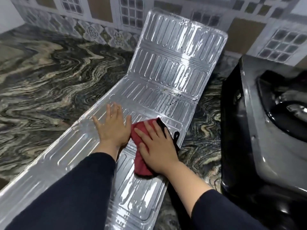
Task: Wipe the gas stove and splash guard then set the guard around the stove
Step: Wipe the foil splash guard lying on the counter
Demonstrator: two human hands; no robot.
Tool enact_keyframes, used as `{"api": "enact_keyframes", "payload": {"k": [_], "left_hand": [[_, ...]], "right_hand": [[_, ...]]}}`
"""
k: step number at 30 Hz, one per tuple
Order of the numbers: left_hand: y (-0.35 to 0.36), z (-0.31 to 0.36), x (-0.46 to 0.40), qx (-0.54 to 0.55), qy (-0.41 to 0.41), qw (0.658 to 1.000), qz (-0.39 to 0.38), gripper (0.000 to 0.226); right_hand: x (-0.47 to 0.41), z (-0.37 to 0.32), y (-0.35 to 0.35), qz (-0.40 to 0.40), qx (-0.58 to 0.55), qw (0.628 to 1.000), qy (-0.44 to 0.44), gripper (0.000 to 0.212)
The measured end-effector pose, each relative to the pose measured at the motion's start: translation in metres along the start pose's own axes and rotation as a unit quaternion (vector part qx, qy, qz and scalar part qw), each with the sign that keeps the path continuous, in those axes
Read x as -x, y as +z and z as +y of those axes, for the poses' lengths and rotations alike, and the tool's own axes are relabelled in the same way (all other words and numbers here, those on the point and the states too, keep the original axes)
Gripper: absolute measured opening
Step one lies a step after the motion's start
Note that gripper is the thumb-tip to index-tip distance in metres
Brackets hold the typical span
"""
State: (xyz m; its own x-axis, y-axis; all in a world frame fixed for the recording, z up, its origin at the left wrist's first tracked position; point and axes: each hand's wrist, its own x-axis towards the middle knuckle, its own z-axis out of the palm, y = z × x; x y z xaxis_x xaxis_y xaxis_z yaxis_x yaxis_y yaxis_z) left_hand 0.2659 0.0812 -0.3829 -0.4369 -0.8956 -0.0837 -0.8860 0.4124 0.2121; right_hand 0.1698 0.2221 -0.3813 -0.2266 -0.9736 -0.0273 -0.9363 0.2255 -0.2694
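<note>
The task looks to be in its middle stage, the wiping of the guard. The splash guard (167, 75), a ribbed shiny sheet, lies unfolded across the marbled countertop (41, 68) from the lower left of the frame toward the upper centre, its far panel tilted up against the tiled wall (103, 12). The right hand (156, 143) presses flat, fingers spread, on a red cloth (141, 165) at the centre of the frame; it pins the cloth to the guard rather than clutching it. The left hand (113, 127) lies open and flat on the guard just beside the cloth, holding nothing and steadying the sheet. A few dark specks show on the panel above the hands, so wiping seems unfinished. The gas stove (259, 130) sits at the right edge, apart from the guard; whether it is already wiped I cannot tell. Setting the guard around the stove is not yet done. Count: one guard, one cloth, one stove, two hands.
</note>
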Motion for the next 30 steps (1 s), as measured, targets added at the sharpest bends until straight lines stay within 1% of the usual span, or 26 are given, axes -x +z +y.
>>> {"api": "enact_keyframes", "payload": {"k": [3, 7, 10, 13, 18, 26, 28, 30], "left_hand": [[0.007, -0.004, -0.001, 0.001, 0.002, 1.000, 0.012, 0.067], [0.008, -0.005, -0.002, -0.023, 0.011, 1.000, 0.014, 0.073], [0.011, -0.007, 0.000, -0.010, 0.009, 1.000, 0.020, 0.076], [0.011, -0.007, -0.002, -0.005, 0.011, 1.000, 0.022, 0.075], [0.008, -0.018, 0.004, -0.022, 0.027, 0.999, 0.012, 0.073], [-0.003, -0.064, 0.053, -0.051, 0.031, 0.998, -0.008, 0.069], [-0.004, -0.078, 0.066, -0.066, 0.035, 0.997, -0.012, 0.072], [-0.006, -0.094, 0.078, -0.072, 0.043, 0.996, -0.014, 0.081]], "right_hand": [[-0.020, 0.024, -0.009, -0.005, 0.001, 1.000, 0.001, 0.058], [-0.076, 0.069, -0.023, -0.007, 0.034, 0.998, 0.056, 0.054], [-0.113, 0.099, -0.032, 0.001, 0.052, 0.994, 0.092, 0.054], [-0.131, 0.111, -0.036, 0.004, 0.054, 0.992, 0.113, 0.054], [-0.113, 0.089, -0.033, 0.000, 0.053, 0.990, 0.130, 0.054], [-0.043, 0.019, -0.011, -0.017, 0.040, 0.996, 0.080, 0.055], [-0.024, 0.001, -0.005, -0.016, 0.031, 0.997, 0.069, 0.056], [-0.007, -0.017, 0.001, -0.016, 0.027, 0.998, 0.053, 0.058]]}}
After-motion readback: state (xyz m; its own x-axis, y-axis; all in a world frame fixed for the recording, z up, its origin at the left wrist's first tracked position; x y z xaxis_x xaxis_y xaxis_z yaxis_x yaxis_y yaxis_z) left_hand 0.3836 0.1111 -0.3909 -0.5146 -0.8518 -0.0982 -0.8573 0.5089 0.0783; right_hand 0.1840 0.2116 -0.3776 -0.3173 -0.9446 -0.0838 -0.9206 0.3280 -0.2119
